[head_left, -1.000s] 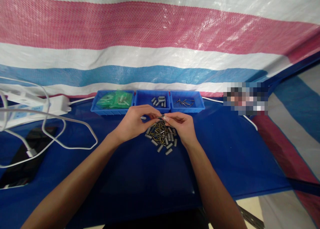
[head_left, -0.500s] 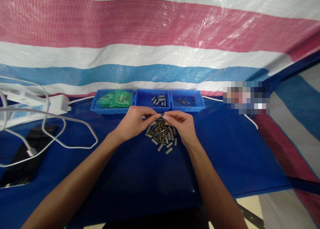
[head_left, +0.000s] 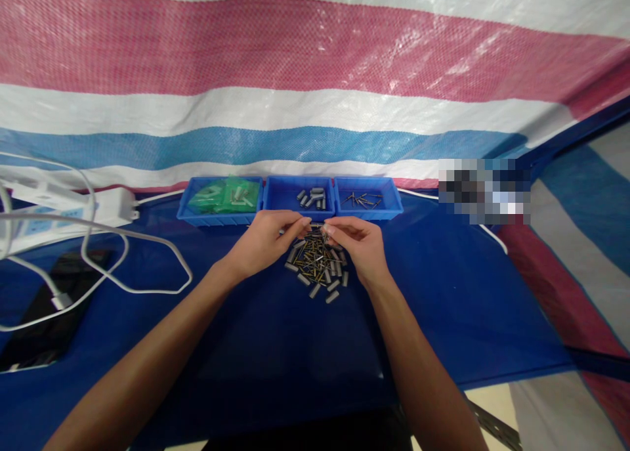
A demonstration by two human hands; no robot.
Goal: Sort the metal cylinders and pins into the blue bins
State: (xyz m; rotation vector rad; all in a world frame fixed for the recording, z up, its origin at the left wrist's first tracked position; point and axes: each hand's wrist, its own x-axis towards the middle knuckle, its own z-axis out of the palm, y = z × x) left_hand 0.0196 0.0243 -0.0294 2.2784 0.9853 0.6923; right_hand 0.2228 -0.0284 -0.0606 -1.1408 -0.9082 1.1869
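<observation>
Over the far edge of a pile of thin brass-and-steel pins (head_left: 315, 259), my left hand (head_left: 268, 242) and my right hand (head_left: 363, 246) face each other, each closed in a pinch. A small gap separates their fingertips. What each pinch holds is too small and too covered to make out. Small grey cylinders (head_left: 333, 296) lie around and among the pins, mostly on the near and right sides. Just beyond my hands stands a blue bin (head_left: 278, 198) with several grey cylinders in it.
To its right, another blue bin (head_left: 395, 205) has several thin pins; to its left, a third bin (head_left: 184, 205) holds green plastic bags (head_left: 241, 192). White cables (head_left: 184, 267), a power strip (head_left: 111, 205) and a dark phone (head_left: 59, 306) occupy the left. A striped tarp (head_left: 295, 50) hangs behind.
My fingertips have drawn slightly apart, the left ones moving a little left and the right ones a little right. The pile and bins look the same.
</observation>
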